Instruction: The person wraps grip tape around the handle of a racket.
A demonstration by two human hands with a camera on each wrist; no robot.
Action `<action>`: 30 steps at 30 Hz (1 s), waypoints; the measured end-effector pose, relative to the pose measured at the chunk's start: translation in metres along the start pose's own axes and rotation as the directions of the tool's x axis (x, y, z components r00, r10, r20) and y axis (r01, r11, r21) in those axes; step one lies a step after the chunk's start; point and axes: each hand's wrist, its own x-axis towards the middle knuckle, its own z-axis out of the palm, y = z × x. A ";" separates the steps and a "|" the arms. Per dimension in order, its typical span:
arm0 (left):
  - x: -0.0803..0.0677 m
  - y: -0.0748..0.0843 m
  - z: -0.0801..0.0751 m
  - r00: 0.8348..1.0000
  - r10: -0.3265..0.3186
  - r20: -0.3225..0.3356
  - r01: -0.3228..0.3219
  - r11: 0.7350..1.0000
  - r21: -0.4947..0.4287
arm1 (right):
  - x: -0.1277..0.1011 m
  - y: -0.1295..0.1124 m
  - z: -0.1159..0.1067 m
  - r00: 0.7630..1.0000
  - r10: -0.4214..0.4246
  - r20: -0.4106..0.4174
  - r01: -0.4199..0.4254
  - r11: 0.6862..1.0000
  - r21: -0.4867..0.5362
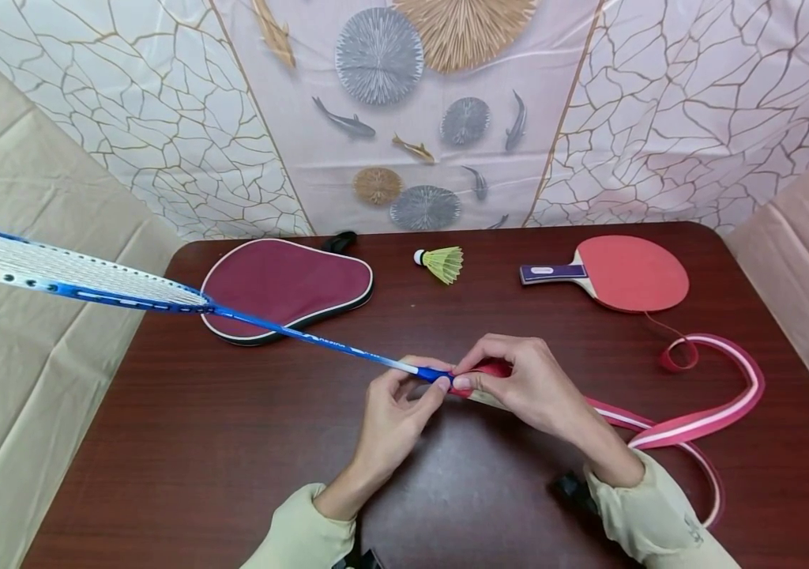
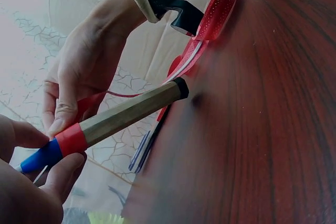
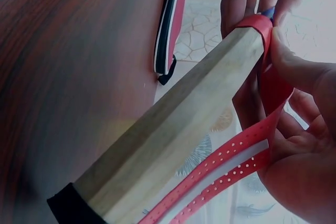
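Pinching the blue cone at the top of the racket (image 1: 234, 316) handle, the left hand (image 1: 390, 415) steadies the racket above the table (image 1: 234, 442). The right hand (image 1: 525, 383) presses the red grip tape (image 1: 703, 423) against the upper end of the bare wooden handle (image 2: 131, 111) with thumb and fingers curled around it. One turn of tape sits there; the loose length trails right across the table. Behind lie a maroon cover (image 1: 284, 284), a shuttlecock (image 1: 442, 262) and a paddle (image 1: 618, 273).
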 end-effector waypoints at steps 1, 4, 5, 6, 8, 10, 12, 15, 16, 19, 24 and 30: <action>0.000 -0.001 0.000 1.000 0.001 0.004 -0.001 1.000 -0.002 | 0.000 0.000 -0.001 1.000 0.004 0.002 -0.004 1.000 0.002; 0.000 -0.001 -0.001 1.000 0.018 0.017 -0.018 1.000 0.004 | 0.000 0.000 -0.002 1.000 0.023 0.007 -0.023 1.000 0.006; 0.000 0.000 -0.001 0.999 0.028 0.023 -0.028 1.000 0.014 | 0.000 0.000 -0.003 0.999 0.035 0.008 -0.035 0.999 0.007; 0.000 0.000 -0.002 0.999 0.042 0.029 -0.043 0.999 0.026 | 0.000 0.000 -0.004 0.999 0.049 0.007 -0.049 0.999 0.003; 0.001 0.002 -0.002 0.996 0.075 0.045 -0.077 0.996 0.050 | 0.000 0.000 -0.006 0.997 0.074 0.000 -0.074 0.997 -0.001; 0.000 0.001 -0.001 0.992 0.106 0.064 -0.110 0.993 0.053 | 0.000 -0.001 -0.008 0.996 0.094 -0.010 -0.094 0.996 -0.009; 0.000 0.001 -0.001 0.989 0.126 0.079 -0.129 0.991 0.039 | 0.000 -0.001 -0.011 0.995 0.104 -0.013 -0.104 0.994 -0.026; 0.000 0.000 0.000 0.985 0.140 0.098 -0.142 0.990 0.013 | -0.001 -0.003 -0.017 0.996 0.093 0.014 -0.093 0.995 -0.046; 0.000 -0.001 0.000 0.984 0.144 0.102 -0.146 0.989 0.006 | -0.001 -0.003 -0.020 0.996 0.084 0.028 -0.083 0.995 -0.050; 0.000 -0.003 0.001 0.983 0.143 0.114 -0.143 0.990 -0.006 | -0.002 -0.004 -0.027 0.996 0.051 0.072 -0.049 0.998 -0.037; 0.000 -0.013 -0.001 0.986 0.115 0.123 -0.115 0.993 -0.008 | -0.003 -0.005 -0.035 0.998 -0.007 0.069 0.008 1.000 -0.019; 0.001 -0.029 -0.003 0.981 0.133 0.144 -0.132 0.991 -0.019 | -0.003 -0.007 -0.032 1.000 -0.009 0.004 0.009 0.999 -0.034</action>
